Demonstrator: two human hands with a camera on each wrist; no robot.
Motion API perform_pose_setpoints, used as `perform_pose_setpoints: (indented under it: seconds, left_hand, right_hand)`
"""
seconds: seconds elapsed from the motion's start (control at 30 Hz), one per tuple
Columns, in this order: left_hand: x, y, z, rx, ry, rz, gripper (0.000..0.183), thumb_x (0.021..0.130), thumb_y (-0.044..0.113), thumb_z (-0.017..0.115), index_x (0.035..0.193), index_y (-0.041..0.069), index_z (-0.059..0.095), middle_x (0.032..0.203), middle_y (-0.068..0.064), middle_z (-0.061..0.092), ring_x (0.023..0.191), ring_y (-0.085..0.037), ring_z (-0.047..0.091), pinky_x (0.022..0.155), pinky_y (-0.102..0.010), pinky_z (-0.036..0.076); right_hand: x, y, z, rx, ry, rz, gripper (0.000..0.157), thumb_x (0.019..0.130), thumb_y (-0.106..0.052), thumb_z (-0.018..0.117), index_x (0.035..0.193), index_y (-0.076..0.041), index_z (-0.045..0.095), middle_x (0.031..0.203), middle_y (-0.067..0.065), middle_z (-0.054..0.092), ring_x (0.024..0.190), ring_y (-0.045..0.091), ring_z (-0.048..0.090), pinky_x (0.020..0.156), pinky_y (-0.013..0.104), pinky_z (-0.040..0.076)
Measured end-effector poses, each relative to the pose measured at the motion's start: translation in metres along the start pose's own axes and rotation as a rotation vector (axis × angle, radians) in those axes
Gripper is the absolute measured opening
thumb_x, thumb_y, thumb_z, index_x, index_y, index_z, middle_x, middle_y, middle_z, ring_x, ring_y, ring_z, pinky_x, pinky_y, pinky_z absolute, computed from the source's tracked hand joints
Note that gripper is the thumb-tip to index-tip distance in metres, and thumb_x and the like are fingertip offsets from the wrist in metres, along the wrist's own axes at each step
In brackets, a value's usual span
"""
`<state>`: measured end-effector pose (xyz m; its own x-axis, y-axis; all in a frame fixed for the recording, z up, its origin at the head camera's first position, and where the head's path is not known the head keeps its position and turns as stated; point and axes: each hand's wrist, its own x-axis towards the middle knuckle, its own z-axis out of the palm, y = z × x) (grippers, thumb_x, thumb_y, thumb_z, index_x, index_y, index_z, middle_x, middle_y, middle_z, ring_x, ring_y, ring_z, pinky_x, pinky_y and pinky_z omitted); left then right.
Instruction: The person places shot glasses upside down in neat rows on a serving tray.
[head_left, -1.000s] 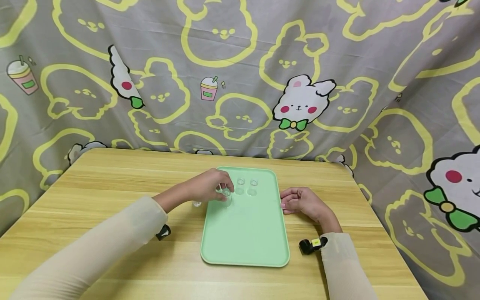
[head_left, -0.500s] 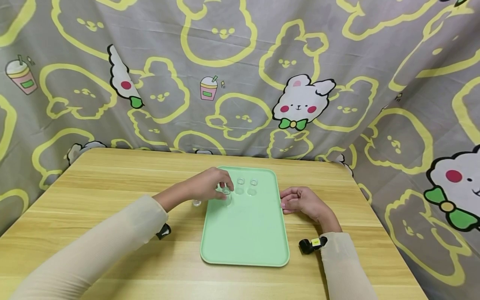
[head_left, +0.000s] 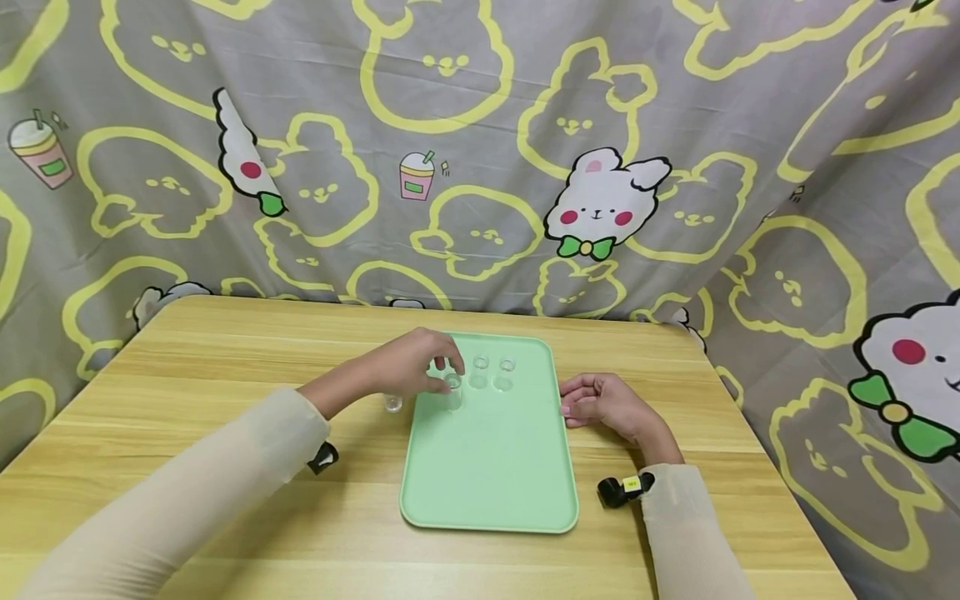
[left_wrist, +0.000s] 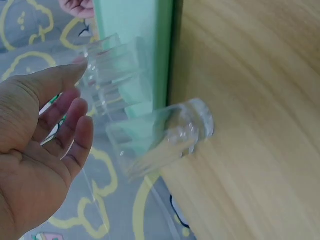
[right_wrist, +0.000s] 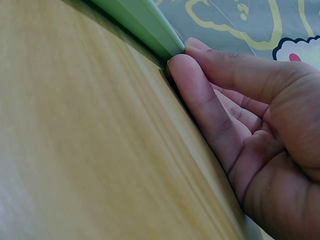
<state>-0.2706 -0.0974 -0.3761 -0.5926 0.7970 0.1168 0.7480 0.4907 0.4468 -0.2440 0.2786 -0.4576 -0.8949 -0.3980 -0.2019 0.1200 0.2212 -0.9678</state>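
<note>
My left hand (head_left: 411, 365) is over the left side of the green tray (head_left: 491, 475), fingers loosely bent and apart. Its thumb and fingertips are right at the rim of a clear shot glass (head_left: 453, 400) that stands on the tray. Two more clear glasses, a middle one (head_left: 480, 373) and a right one (head_left: 506, 375), stand beside it. Another shot glass (left_wrist: 165, 135) is on the table, left of the tray, partly hidden by the left hand in the head view. My right hand (head_left: 611, 408) lies on the table and pinches the tray's right rim between thumb and forefinger.
The wooden table (head_left: 225, 350) carries the tray. A patterned grey curtain (head_left: 315, 125) hangs behind it and along the right. Black wrist cameras, such as the right one (head_left: 624, 490), stick out from both sleeves.
My left hand has drawn slightly up and left, its fingers loosening from the glass, which stays on the tray. More of the glass on the table shows. My right hand has not moved.
</note>
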Motion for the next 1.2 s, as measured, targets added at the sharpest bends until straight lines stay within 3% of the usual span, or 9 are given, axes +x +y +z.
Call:
perform_pose_setpoints:
  seconds: [0.27,0.43,0.6,0.9,1.2]
  left_hand:
    - [-0.018,-0.009,-0.016,-0.051,0.054,-0.046,0.024,0.087,0.012,0.083,0.110,0.012,0.076,0.109,0.003,0.069,0.097,-0.026,0.068,0.080,-0.043,0.058]
    - [-0.032,-0.016,-0.021,-0.059,0.091,-0.094,0.022,0.086,0.016,0.084,0.107,0.015,0.076,0.109,0.001,0.070,0.095,-0.023,0.067,0.079,-0.044,0.058]
    - [-0.048,-0.023,-0.025,-0.068,0.117,-0.116,0.024,0.087,0.019,0.084,0.108,0.010,0.076,0.108,-0.004,0.072,0.094,-0.023,0.067,0.077,-0.046,0.058]
    - [-0.074,-0.033,-0.023,-0.114,0.145,-0.188,0.034,0.085,0.020,0.086,0.114,0.009,0.074,0.103,-0.001,0.071,0.091,-0.017,0.066,0.078,-0.044,0.058]
    - [-0.087,-0.043,-0.014,-0.170,0.131,-0.238,0.036,0.085,0.025,0.087,0.115,0.011,0.073,0.104,0.000,0.071,0.092,-0.017,0.066,0.079,-0.043,0.057]
  right_hand:
    - [0.001,0.000,0.000,0.002,0.000,0.003,0.036,0.094,0.008,0.066,0.128,0.016,0.055,0.101,0.017,0.070,0.093,0.023,0.073,0.084,0.042,0.061]
    - [0.000,-0.001,0.000,-0.003,0.003,0.010,0.036,0.094,0.009,0.065,0.128,0.015,0.055,0.101,0.017,0.070,0.092,0.023,0.073,0.084,0.041,0.061]
    - [-0.001,-0.003,0.000,-0.005,0.010,0.009,0.036,0.094,0.008,0.065,0.127,0.015,0.055,0.101,0.017,0.070,0.092,0.023,0.073,0.083,0.042,0.061]
    - [-0.001,-0.001,0.000,-0.006,0.001,0.002,0.037,0.094,0.007,0.066,0.128,0.016,0.055,0.101,0.016,0.070,0.093,0.023,0.073,0.084,0.042,0.061]
    - [-0.001,-0.001,0.000,-0.005,0.009,0.000,0.036,0.093,0.008,0.065,0.127,0.016,0.055,0.100,0.016,0.070,0.092,0.022,0.073,0.083,0.042,0.061]
